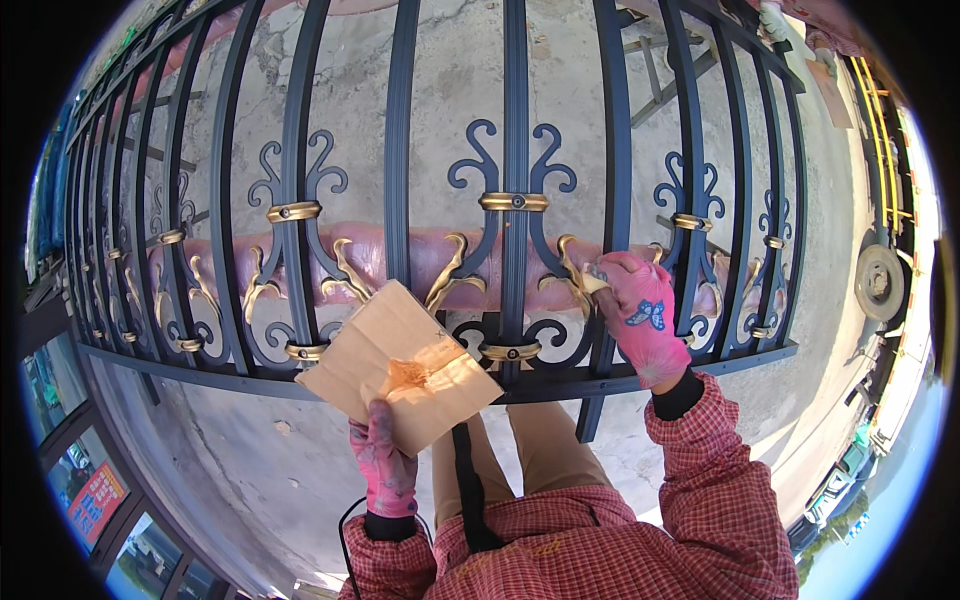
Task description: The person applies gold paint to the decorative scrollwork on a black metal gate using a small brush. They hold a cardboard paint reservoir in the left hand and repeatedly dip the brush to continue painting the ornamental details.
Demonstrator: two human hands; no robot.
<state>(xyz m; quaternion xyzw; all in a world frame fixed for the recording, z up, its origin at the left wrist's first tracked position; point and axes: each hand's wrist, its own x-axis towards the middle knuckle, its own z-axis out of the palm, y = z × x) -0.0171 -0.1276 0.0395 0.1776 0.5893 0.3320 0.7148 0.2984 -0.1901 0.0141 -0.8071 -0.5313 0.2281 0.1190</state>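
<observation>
The left hand (385,465) has its grip pinched on the lower edge of a stained cardboard sheet (400,365). The right hand (640,315) has its grip pressed around a small brush (592,281), whose tip touches a gold scroll (570,265) on the dark railing (515,150).

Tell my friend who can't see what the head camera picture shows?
A person in pink gloves works at a dark metal fence with gold curls. The right hand presses a small pad against a gold curl, while the left hand holds a piece of cardboard with an orange-gold smear.
</observation>
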